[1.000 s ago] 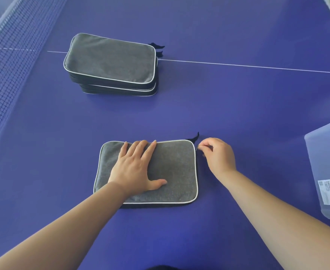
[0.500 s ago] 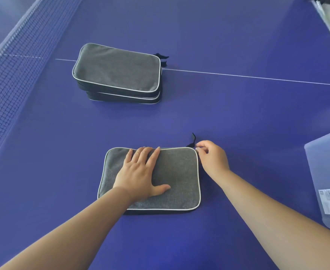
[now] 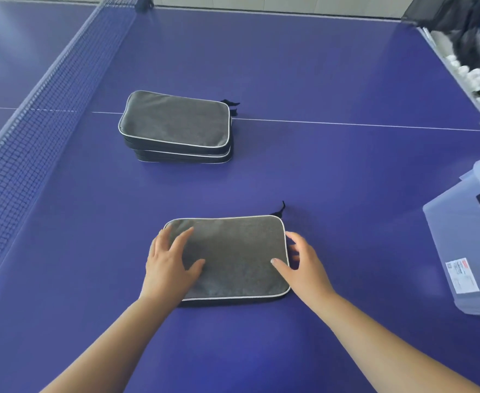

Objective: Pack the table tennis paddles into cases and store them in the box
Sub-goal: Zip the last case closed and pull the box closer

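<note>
A grey paddle case (image 3: 233, 256) with white piping lies flat and zipped on the blue table, its black zipper pull (image 3: 280, 210) sticking out at the far right corner. My left hand (image 3: 170, 262) rests on the case's left part, fingers spread. My right hand (image 3: 304, 265) is at the case's right edge, thumb on top and fingers apart beside it. A stack of similar grey cases (image 3: 176, 127) sits farther back near the white centre line. A translucent plastic box (image 3: 468, 245) stands at the right edge. No paddle is visible.
The table net (image 3: 43, 100) runs along the left side. At the far right edge a tray of white balls (image 3: 477, 78) sits beside dark gear. The table's white centre line (image 3: 346, 123) crosses behind the stack.
My right hand left the zipper pull at the far corner and came down to the case's right edge. My left hand slid toward the case's left side. The camera tilted up.
</note>
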`<action>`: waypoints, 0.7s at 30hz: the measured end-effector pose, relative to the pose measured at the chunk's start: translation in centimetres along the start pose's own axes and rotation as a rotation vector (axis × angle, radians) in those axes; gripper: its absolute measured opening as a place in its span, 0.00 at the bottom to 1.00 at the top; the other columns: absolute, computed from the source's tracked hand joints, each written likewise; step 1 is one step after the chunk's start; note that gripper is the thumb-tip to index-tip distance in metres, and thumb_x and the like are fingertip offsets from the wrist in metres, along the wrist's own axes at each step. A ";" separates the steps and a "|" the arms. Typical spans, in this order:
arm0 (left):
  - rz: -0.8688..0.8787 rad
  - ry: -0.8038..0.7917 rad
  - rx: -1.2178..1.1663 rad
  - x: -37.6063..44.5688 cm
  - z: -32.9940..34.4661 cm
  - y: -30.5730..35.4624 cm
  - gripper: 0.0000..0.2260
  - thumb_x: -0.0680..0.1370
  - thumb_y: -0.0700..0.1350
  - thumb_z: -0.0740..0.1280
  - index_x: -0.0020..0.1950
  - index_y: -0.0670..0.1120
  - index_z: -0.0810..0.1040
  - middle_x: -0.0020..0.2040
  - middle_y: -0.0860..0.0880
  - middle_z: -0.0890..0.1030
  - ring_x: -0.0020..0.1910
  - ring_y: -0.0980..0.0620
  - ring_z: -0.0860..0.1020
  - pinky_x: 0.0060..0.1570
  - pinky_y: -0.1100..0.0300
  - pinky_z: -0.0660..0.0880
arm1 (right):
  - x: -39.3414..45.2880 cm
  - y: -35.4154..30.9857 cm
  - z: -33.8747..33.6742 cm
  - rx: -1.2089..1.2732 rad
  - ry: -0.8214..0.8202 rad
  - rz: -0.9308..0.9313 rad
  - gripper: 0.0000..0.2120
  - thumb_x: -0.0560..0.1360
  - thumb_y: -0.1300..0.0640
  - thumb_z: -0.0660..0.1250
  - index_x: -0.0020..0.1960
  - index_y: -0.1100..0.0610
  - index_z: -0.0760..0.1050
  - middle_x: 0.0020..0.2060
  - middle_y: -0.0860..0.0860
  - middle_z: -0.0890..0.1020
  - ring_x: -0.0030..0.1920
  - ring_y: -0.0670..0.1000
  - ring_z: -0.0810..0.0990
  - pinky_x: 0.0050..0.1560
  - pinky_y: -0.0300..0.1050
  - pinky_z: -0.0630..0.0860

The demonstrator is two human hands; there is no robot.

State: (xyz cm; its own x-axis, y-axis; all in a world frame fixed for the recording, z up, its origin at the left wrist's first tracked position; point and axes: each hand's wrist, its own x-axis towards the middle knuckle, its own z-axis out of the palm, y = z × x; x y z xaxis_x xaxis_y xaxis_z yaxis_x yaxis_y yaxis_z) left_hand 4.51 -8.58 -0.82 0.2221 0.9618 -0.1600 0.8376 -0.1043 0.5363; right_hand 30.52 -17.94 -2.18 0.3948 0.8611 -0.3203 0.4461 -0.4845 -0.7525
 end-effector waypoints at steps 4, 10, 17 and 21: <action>-0.114 -0.125 -0.152 -2.3 -0.8 -2.4 0.32 0.73 0.51 0.74 0.74 0.64 0.64 0.79 0.52 0.52 0.77 0.52 0.52 0.70 0.53 0.61 | -1.0 -0.4 0.5 -0.030 -0.048 0.028 0.35 0.73 0.45 0.72 0.74 0.39 0.58 0.60 0.45 0.67 0.55 0.44 0.69 0.53 0.41 0.68; -0.149 -0.191 -0.274 -2.4 -1.0 -2.7 0.35 0.72 0.49 0.75 0.73 0.65 0.62 0.73 0.52 0.62 0.68 0.54 0.65 0.60 0.61 0.66 | -0.9 -0.8 1.4 -0.053 -0.062 0.042 0.38 0.71 0.46 0.74 0.74 0.41 0.57 0.60 0.46 0.65 0.58 0.45 0.66 0.55 0.41 0.65; -0.142 -0.237 -0.296 -2.0 -1.6 -3.2 0.35 0.72 0.47 0.75 0.73 0.65 0.62 0.67 0.54 0.65 0.61 0.57 0.66 0.59 0.61 0.65 | -1.1 -0.6 2.2 -0.033 -0.014 0.046 0.37 0.71 0.48 0.74 0.74 0.41 0.58 0.65 0.48 0.66 0.67 0.49 0.66 0.59 0.42 0.66; -0.127 -0.230 -0.281 -1.8 -1.9 -3.8 0.35 0.73 0.47 0.75 0.74 0.65 0.62 0.69 0.53 0.65 0.60 0.57 0.66 0.60 0.61 0.65 | -1.3 -0.9 2.6 -0.036 -0.020 0.047 0.37 0.71 0.48 0.74 0.74 0.41 0.59 0.66 0.48 0.66 0.66 0.49 0.67 0.57 0.41 0.66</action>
State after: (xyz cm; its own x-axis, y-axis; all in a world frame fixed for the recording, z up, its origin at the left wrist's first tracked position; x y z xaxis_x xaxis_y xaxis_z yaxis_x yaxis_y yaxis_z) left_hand -0.06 -9.43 -0.96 0.2588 0.8773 -0.4042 0.7031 0.1158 0.7016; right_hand 27.48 -18.20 -2.57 0.4003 0.8398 -0.3666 0.4560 -0.5296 -0.7153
